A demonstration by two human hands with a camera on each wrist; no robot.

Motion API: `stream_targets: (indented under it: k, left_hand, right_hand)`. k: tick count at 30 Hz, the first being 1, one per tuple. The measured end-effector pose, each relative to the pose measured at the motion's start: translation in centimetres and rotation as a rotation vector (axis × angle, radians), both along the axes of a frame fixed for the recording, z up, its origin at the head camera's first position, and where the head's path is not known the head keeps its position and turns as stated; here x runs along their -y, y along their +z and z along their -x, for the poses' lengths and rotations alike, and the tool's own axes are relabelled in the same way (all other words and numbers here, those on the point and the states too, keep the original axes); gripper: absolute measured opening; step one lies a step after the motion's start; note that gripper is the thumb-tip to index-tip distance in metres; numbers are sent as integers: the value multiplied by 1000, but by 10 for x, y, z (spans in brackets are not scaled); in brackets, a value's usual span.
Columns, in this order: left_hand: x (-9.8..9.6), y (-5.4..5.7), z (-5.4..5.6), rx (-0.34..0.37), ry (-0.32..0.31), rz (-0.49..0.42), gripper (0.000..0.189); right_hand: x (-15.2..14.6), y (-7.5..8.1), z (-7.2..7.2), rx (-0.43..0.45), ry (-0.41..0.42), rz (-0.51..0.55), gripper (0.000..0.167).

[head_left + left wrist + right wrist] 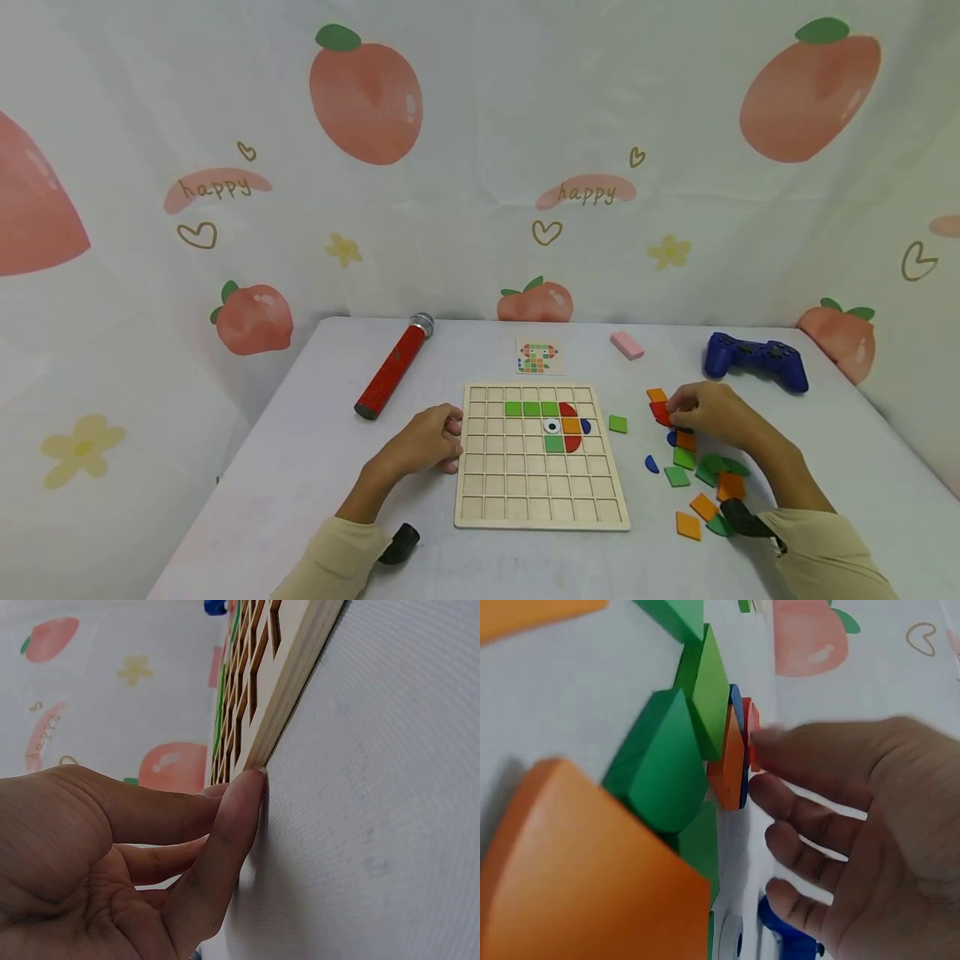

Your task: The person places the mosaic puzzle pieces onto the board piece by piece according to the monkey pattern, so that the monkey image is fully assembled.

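Observation:
In the head view, a square wooden grid board (pixel 510 487) lies flat, with green, red, orange and blue pieces and an eye tile (pixel 552 426) in its upper right cells. My left hand (pixel 429 437) rests beside its left edge. The left wrist view shows those fingertips touching the board's side (pixel 289 697). Off to the right, my right hand (pixel 705 410) reaches over loose pieces, its fingertips at the red pieces (pixel 660 410). Its thumb tip overlaps a red piece (pixel 754 731) in the right wrist view, while the other fingers are spread and slightly bent.
Green and orange pieces (pixel 688 525) lie scattered under the right forearm, and a green square (pixel 618 424) sits near the board. Behind the board is a pattern card (pixel 537 357). A red microphone (pixel 393 371), pink block (pixel 627 345) and blue game controller (pixel 756 361) lie farther back.

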State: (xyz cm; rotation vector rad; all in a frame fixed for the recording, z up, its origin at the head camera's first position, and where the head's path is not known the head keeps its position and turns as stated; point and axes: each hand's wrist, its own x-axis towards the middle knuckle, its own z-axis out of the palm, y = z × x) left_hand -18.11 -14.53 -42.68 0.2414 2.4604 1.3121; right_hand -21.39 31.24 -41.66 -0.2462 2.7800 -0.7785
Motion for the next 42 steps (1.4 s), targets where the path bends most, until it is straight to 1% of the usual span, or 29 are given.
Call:
stream_targets:
  k: [5,8,15,18,21,28,32,36,42]
  left_hand:
    - [0,0,-1,-6,-2,6,48]
    - [1,0,0,-7,-5,4,48]
    - [0,-1,1,2,-10,-3,48]
    - [1,-1,1,0,-13,2,48]
    - [1,-1,1,0,-16,5,48]
    - [1,-3,1,-10,-25,3,48]
    - [2,-3,1,-12,-23,6,48]
    - [1,-3,1,-8,-19,11,48]
    - [1,-3,2,-8,-18,12,48]
  right_hand:
    - [1,-2,-1,-2,5,8,23]
    - [2,-3,-1,-9,8,1,22]
    - [3,-1,0,-4,-34,-16,29]
    - [3,-1,0,-10,-17,-6,31]
    - [3,-1,0,-9,0,6,31]
    - [4,-1,-2,-13,7,7,30]
    - [3,0,-2,-22,29,6,26]
    - [4,1,-1,-29,27,-3,23]
    - [5,1,-1,-35,18,9,25]
